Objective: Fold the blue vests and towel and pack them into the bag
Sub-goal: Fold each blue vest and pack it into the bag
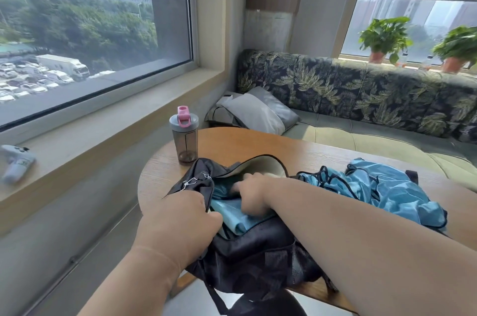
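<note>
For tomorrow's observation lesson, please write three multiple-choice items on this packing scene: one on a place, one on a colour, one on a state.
1. Where does the bottle stand?
A. on the table
B. on the sofa
C. inside the bag

2. What colour is the bottle's flip cap?
A. green
B. pink
C. yellow

3. How does the vest on the table lie?
A. crumpled, unfolded
B. rolled tightly
C. on a hanger

Key: 1 A, it stands on the wood beside the bag; 2 B, the cap is pink; 3 A, the fabric lies loosely bunched.
</note>
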Available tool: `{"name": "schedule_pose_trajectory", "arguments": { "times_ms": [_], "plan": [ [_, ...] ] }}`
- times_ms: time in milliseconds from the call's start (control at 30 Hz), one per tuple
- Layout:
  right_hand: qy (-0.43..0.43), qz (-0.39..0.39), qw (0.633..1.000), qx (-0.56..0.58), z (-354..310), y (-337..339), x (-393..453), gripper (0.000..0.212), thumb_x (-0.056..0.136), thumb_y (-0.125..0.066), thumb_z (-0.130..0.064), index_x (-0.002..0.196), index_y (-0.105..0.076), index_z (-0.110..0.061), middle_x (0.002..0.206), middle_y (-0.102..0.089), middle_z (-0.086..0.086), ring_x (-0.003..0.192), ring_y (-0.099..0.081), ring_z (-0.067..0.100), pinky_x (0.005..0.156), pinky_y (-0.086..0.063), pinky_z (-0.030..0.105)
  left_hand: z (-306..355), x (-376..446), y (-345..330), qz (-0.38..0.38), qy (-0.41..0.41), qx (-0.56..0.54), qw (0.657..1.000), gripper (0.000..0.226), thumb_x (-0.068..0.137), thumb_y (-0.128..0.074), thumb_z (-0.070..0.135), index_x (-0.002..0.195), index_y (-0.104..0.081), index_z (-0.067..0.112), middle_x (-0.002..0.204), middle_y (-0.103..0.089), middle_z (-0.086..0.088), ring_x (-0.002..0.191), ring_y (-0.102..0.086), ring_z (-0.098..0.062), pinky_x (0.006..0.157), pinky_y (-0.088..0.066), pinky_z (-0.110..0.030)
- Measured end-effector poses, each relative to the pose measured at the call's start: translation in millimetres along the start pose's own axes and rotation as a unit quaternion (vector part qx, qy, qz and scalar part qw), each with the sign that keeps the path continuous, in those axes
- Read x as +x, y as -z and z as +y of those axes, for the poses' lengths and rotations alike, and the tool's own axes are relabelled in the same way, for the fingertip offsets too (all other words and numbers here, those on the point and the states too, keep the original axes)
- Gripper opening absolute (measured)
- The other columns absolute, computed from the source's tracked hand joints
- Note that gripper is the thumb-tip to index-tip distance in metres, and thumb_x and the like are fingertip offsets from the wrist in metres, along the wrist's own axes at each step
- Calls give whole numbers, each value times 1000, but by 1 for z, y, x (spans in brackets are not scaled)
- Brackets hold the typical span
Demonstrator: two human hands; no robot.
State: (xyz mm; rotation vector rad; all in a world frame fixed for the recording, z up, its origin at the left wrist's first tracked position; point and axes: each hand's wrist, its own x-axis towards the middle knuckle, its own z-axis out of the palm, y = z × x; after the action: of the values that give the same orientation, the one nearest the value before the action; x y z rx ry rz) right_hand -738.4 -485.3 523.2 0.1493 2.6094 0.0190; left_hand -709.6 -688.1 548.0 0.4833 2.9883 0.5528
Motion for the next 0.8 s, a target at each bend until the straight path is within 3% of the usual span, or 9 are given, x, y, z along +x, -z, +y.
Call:
{"name": "schedule_pose_trajectory", "arguments": {
  "times_ms": [100, 167, 233, 300, 333, 467, 633, 700, 800],
  "plan": [
    [-15, -48, 997, -58, 0, 4, 1, 80, 81, -60, -54, 156, -35, -46, 153, -38, 7, 141, -35, 35, 111, -38, 55, -3, 2, -2, -2, -1, -3, 1000, 29, 87, -56, 44, 75, -54, 17, 75, -63, 2, 72, -57, -15, 61, -39, -29],
    [-9, -47, 997, -66, 5, 3, 2, 75, 74, -62, -63, 146, -45, -48, 146, -44, 4, 137, -39, 34, 110, -40, 55, -4, 3, -4, -4, 0, -6, 1000, 30, 86, -56, 44, 73, -53, 17, 74, -63, 2, 72, -58, -16, 62, -41, -30],
    [5, -40, 999, -37, 10, 3, 2, 50, 74, -64, -66, 117, -62, -40, 126, -56, -3, 121, -52, 28, 102, -47, 50, -4, 5, -6, -6, 0, -9, 1000, 30, 86, -56, 44, 73, -52, 17, 72, -62, 1, 71, -58, -17, 61, -41, -30],
    [27, -48, 998, 42, 14, 4, -3, 25, 82, -68, -53, 89, -60, -30, 99, -61, -6, 93, -60, 20, 83, -52, 37, -5, 6, -7, -4, -1, -11, 1000, 31, 87, -55, 43, 72, -51, 17, 71, -61, 1, 68, -56, -17, 60, -39, -30],
    [39, -53, 995, 77, 16, 6, -8, 19, 85, -69, -44, 85, -59, -28, 93, -62, -5, 83, -60, 17, 75, -50, 34, -5, 6, -7, -3, -3, -12, 1000, 31, 87, -55, 43, 72, -50, 16, 70, -60, 1, 67, -54, -17, 59, -38, -30],
    [13, -98, 988, 119, 23, 12, -18, 24, 87, -66, -35, 105, -69, -20, 99, -71, 2, 81, -68, 22, 72, -54, 35, -5, 6, -4, 2, -11, -15, 1000, 32, 88, -55, 41, 70, -45, 16, 68, -56, 1, 64, -51, -17, 57, -36, -30],
    [-44, -249, 967, -28, 20, 4, -13, 33, 102, -56, -28, 118, -70, -3, 89, -64, 8, 78, -61, 22, 74, -48, 33, -6, 6, 7, 2, -2, -3, 1000, 31, 89, -55, 39, 69, -46, 16, 70, -55, 0, 65, -51, -19, 55, -31, -31],
    [-46, -223, 972, -55, 19, 4, -11, 37, 105, -53, -16, 135, -62, 3, 85, -55, 8, 81, -55, 24, 71, -46, 32, -5, 5, 10, 13, -6, 5, 1000, 32, 89, -55, 39, 68, -45, 15, 69, -54, 0, 64, -49, -18, 54, -31, -31],
    [-57, -246, 959, -132, 16, 1, -10, 36, 104, -51, -10, 136, -61, 4, 102, -60, 13, 92, -56, 28, 98, -48, 38, -3, 4, 10, 19, -15, 12, 1000, 32, 88, -55, 40, 69, -47, 15, 69, -55, 0, 64, -51, -19, 56, -34, -31]
  ]
}}
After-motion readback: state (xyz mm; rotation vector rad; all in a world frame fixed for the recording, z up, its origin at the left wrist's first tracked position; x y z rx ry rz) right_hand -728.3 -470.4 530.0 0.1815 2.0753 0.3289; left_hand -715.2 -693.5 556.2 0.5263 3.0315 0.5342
